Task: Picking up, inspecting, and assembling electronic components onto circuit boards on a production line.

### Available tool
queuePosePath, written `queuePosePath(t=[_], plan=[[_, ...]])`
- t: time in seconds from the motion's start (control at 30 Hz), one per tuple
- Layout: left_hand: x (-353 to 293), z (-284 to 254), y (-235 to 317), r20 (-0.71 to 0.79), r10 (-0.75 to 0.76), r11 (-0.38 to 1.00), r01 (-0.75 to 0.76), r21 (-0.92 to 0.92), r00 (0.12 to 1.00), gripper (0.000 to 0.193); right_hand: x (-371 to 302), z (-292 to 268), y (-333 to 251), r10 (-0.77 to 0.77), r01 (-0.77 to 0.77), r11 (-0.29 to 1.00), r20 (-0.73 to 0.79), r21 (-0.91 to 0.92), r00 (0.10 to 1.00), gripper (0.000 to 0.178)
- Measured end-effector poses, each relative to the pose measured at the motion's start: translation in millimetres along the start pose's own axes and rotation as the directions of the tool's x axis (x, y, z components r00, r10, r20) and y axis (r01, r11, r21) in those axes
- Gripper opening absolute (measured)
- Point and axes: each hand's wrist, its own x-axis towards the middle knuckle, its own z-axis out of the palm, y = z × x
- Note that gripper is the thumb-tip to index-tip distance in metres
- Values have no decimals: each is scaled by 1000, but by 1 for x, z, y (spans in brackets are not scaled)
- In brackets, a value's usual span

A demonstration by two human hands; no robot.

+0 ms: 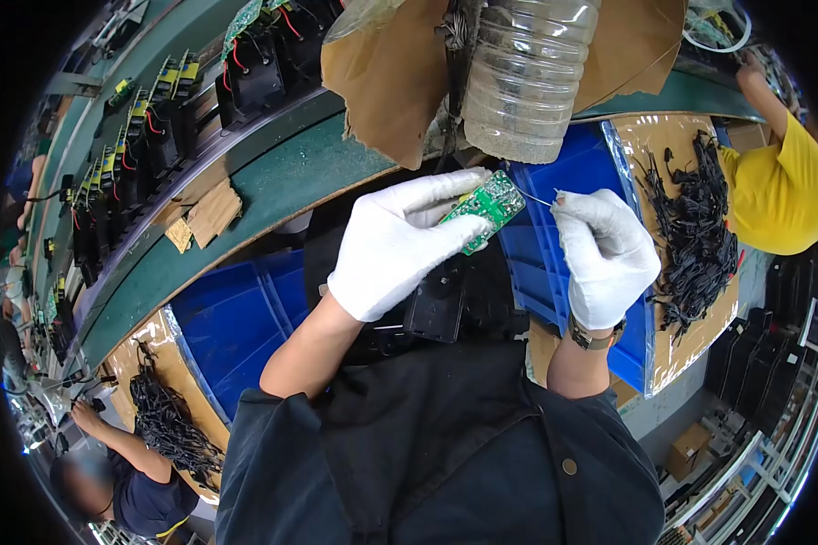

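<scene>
A small green circuit board was clamped in the gloved left hand, thumb below and fingers curled over its near end. The board's long axis ran from lower left to upper right, its free end pointing toward the right hand. That gloved hand was pinched shut on a thin wire, fingertips together at the wire's right end. The wire lay nearly level, its left tip just beside the board's upper right corner; whether it touched could not be told. Both hands were held close together above a dark apron. Beyond them, a blue bin lay beneath, a clear plastic bottle stood above, and black cables were heaped well to the right.
</scene>
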Motion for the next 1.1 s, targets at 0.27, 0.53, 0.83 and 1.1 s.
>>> queuePosePath(t=[0.27, 0.53, 0.83, 1.1], plan=[[3, 2, 4, -2, 60, 995, -60, 78, 998, 42, 2, 5, 3, -12, 11, 1000, -21, -7, 1000, 13], [2, 1, 3, -17, 111, 986, -108, 130, 994, 42, 5, 6, 4, -30, 29, 999, -26, -43, 999, 13], [6, -1, -6, 33, 306, 884, -296, 361, 952, 42, 7, 9, 5, -25, 23, 998, -26, -60, 999, 14], [4, 1, -1, -3, 205, 938, -196, 286, 979, 42, 10, 11, 6, -32, 30, 995, -28, -92, 999, 14]])
